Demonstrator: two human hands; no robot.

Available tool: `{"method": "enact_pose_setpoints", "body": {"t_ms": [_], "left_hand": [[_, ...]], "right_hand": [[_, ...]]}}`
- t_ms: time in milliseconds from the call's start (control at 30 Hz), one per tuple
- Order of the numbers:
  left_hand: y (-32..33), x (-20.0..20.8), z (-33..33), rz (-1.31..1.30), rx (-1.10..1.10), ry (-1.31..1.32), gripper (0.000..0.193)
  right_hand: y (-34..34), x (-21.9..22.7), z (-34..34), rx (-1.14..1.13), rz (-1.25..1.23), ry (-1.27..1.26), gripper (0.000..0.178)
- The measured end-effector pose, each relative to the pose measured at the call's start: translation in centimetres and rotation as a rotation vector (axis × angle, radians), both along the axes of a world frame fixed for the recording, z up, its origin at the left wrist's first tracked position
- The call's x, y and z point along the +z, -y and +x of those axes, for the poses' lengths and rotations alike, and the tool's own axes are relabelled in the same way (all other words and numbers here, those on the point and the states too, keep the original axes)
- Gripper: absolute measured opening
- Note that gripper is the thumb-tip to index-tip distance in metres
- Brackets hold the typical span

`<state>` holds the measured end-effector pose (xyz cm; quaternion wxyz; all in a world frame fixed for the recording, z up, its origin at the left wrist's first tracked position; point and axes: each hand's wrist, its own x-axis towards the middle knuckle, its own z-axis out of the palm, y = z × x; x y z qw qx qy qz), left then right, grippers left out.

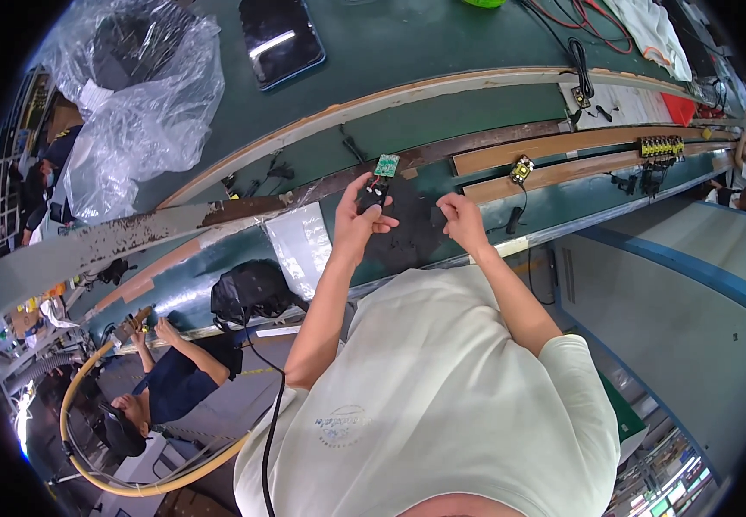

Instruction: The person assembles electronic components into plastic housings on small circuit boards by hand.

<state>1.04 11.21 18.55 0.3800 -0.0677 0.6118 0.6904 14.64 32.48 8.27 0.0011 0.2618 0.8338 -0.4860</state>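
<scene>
My left hand grips a small black plastic casing between thumb and fingers. Wires join it to a green circuit board, which sticks out past the fingertips on the far side. My right hand hovers a short way to the right, thumb and index finger pinched together. Whatever is in that pinch, if anything, is too small to make out. Beneath and between both hands lies a dark, black mat or cloth on the green bench.
Left of the mat are a clear plastic sheet and a black bag. Wooden rails carry a small yellow-and-black part. A phone rests on the upper shelf. At lower left a co-worker works at the bench.
</scene>
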Motion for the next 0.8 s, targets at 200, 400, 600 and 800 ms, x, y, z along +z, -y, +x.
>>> {"method": "enact_pose_setpoints", "body": {"t_ms": [200, 400, 600, 800], "left_hand": [[-0.1, 2.5, 0.3, 0.065, -0.044, 0.019, 0.06], [-0.4, 4.1, 0.4, 0.136, -0.093, -0.031, 0.059], [-1.2, 6.2, 2.1, 0.157, -0.196, -0.076, 0.049], [-1.3, 7.7, 3.1, 0.119, -0.314, -0.19, 0.03]], "right_hand": [[1.4, 8.1, -2.7, -0.092, -0.359, 0.006, 0.007], [3.0, 13.5, -3.4, -0.026, -0.4, -0.109, 0.006], [4.9, 16.2, -4.2, 0.034, -0.049, -0.453, 0.008], [3.8, 18.2, -4.6, -0.107, 0.364, -0.548, 0.016]]}}
